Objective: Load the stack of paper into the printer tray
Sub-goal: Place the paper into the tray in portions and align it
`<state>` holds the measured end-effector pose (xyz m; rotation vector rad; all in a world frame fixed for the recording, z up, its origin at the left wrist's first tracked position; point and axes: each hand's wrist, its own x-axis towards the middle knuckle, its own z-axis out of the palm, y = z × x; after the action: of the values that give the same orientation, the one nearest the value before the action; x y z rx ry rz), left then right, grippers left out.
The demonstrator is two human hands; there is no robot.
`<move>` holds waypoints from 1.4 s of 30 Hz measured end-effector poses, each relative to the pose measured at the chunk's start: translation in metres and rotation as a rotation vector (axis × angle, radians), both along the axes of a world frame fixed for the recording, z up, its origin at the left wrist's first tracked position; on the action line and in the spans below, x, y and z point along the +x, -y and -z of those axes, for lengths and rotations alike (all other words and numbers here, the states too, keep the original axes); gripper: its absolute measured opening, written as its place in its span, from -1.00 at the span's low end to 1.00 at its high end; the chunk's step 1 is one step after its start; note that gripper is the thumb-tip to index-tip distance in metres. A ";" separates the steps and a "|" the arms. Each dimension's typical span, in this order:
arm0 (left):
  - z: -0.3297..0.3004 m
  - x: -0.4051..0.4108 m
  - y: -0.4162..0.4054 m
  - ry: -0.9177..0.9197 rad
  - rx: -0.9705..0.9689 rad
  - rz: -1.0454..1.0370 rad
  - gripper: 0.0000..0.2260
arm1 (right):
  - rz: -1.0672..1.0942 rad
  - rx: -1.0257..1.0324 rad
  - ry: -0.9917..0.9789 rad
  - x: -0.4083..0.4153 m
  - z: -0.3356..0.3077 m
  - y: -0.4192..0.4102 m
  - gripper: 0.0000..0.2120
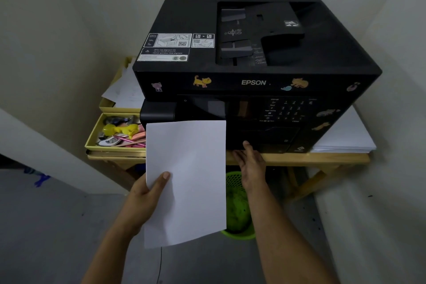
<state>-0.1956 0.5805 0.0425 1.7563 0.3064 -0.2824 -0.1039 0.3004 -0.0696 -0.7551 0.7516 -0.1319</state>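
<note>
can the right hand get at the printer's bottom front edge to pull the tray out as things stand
Probably yes. The right hand is already at the lower front of the Epson printer, fingers straight, with nothing between them. The left hand holds the paper stack off to the side.

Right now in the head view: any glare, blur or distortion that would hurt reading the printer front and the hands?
Head view: dim light, so the printer front panel is murky and its keypad legends are blurred; wide-angle bowing bends the walls and table edge; the paper stack is bright but not blown out; left hand and right hand are sharp enough, with little shadow.
</note>
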 end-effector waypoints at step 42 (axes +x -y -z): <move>-0.006 -0.005 0.000 0.060 0.002 -0.019 -0.79 | 0.027 -0.047 -0.012 -0.071 0.001 -0.011 -0.82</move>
<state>-0.2003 0.5807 0.0485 1.7592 0.2796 -0.2156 -0.1745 0.3113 -0.0703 -0.7908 0.7727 -0.1701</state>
